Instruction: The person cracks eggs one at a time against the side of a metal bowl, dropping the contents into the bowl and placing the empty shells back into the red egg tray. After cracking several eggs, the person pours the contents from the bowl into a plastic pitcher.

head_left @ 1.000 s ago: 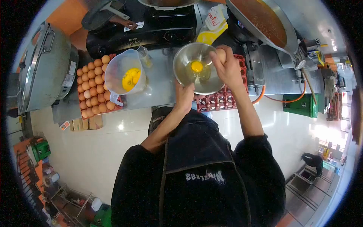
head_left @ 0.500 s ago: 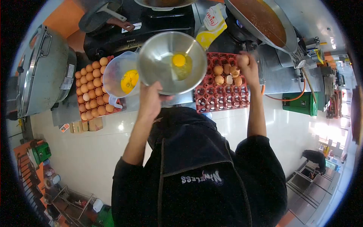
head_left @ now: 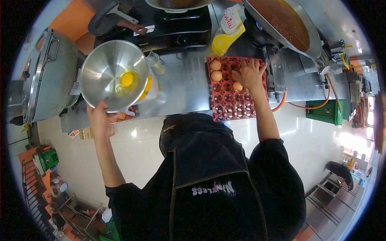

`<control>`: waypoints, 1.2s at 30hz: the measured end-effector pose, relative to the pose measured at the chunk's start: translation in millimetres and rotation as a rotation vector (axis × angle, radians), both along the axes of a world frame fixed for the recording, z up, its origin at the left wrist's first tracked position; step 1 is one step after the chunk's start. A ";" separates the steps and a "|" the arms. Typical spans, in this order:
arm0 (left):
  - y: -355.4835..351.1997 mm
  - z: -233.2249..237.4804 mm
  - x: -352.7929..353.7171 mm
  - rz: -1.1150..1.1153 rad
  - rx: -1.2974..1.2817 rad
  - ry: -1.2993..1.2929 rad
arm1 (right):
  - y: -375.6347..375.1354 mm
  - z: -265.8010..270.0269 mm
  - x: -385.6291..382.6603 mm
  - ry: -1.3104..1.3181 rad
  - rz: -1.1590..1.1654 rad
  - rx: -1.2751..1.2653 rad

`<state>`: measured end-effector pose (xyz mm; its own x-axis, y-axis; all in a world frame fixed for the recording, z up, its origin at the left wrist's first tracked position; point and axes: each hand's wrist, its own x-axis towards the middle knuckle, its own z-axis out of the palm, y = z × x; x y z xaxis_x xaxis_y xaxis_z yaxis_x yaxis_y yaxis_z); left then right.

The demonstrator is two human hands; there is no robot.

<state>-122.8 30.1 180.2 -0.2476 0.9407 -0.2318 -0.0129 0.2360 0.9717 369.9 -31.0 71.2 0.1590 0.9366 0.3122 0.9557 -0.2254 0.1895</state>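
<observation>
My left hand grips the near rim of a shiny metal mixing bowl, thumb on top. One raw egg with a whole yolk lies inside. The bowl hangs over a clear plastic jug, whose yellow contents show beside the rim, and hides most of the brown eggs at the left. Over the far right part of a red egg tray, my right hand is open, fingers spread and pointing down. Two brown eggs or shells sit in the tray's left column; another is beside my hand.
A yellow-and-white pouch lies behind the tray, next to a wide pan of brown sauce. Black gas stoves line the back. A large grey pot stands at the left, and an orange hose runs at the right.
My left hand has carried the bowl left, over the jug and eggs. My right hand has gone from a closed grip at the tray's right edge to spread fingers over the tray.
</observation>
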 end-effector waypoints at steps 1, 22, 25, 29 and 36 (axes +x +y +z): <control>0.4 3.4 -3.3 0.004 0.002 0.002 | 3.9 1.9 -9.2 0.002 0.004 0.002; -15.0 -0.9 16.6 -0.224 0.579 0.962 | -14.9 16.9 -31.5 1.957 0.016 0.306; -18.3 -18.8 22.1 -0.103 0.507 0.776 | -23.2 15.8 -9.9 2.520 0.021 0.449; -25.7 -16.6 56.9 0.195 0.137 0.115 | -27.4 16.0 -8.6 2.490 -0.327 0.554; -42.7 -47.4 193.1 -0.149 -0.080 -0.552 | -9.6 43.6 -65.7 1.650 -0.043 0.573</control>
<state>70.3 -12.6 132.8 0.0640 0.9303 -0.3613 -0.4740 0.3469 0.8093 304.2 -40.6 114.7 0.6432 0.7623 0.0725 0.0396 0.0614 -0.9973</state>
